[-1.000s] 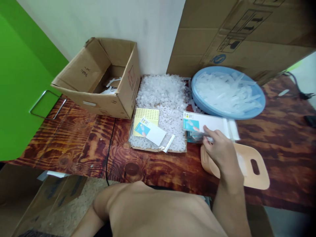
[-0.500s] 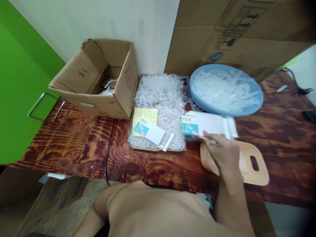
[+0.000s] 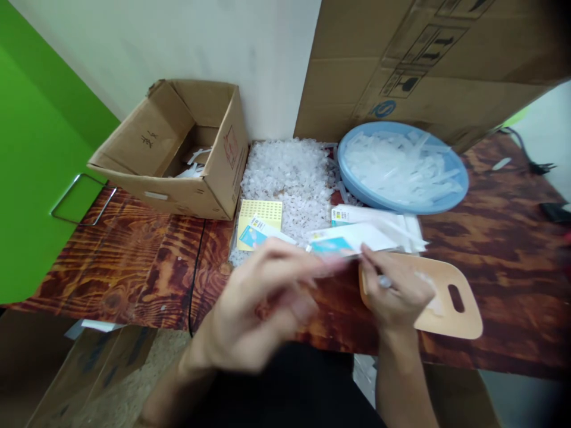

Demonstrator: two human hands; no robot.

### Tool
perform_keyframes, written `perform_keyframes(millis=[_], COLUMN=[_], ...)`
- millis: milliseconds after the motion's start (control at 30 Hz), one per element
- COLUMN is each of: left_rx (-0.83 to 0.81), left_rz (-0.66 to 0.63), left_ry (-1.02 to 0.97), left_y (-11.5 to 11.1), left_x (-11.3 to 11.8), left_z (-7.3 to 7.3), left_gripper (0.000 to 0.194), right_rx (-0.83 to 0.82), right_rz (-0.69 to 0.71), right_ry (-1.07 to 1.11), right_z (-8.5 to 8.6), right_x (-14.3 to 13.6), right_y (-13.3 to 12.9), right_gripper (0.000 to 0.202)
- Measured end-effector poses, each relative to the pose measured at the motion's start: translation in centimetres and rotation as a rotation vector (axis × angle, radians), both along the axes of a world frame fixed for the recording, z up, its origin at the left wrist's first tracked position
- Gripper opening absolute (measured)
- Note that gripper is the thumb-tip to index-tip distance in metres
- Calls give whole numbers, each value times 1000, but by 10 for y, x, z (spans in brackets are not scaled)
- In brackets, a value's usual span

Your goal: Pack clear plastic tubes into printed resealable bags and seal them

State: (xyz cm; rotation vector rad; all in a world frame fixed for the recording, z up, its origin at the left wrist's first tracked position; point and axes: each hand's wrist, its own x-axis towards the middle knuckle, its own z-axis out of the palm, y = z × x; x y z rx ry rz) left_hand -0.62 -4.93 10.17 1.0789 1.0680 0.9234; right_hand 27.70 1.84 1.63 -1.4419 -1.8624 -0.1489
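Observation:
My right hand pinches the edge of a white and blue printed card packet, lifted a little over the stack of similar packets. A small pale object also sits in that hand, too small to name. Blurred by motion, my left hand reaches toward the packet's left end, its fingers apart and curved; contact is unclear. Behind it, another printed card and a yellow sticker sheet lie on a tray of small clear plastic pieces. Under my right hand is a tan cutting board.
At the back left stands an open cardboard box with white strips inside. A blue basin of translucent strips is at the back right, before a large carton. A black cable crosses the left tabletop.
My left hand has come up from below into view over the table's front. My right hand has lifted a card packet slightly left, off the stack. The view has shifted slightly.

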Motion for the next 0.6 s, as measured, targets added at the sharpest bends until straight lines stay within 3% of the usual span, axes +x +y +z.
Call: perform_keyframes(millis=[67,100,167,300,433,600], left_rx=[190,196,57,-318,-386,-406], left_rz=[261,355,331,119,176,95], left_ry=[195,266,240,-123,-304,-309], left_y=[27,38,52,54,51,55], left_x=[5,5,0,-10,-17,-27], left_z=[-24,-35,-57,-86,-94,-88], left_gripper=[47,47,52,51,45,43], right_rx=[-26,-42,-95,-282,-502,-774], right_rz=[152,240,403,581,431,376], right_ry=[99,151,238,343,452,665], right_z=[0,-1,-6,-15,-20,-15], right_x=[-19,-28,-47,-65,-49,-24], right_y=[-11,-15,-21,-23,-17,-10], right_gripper=[23,25,30,39,55,48])
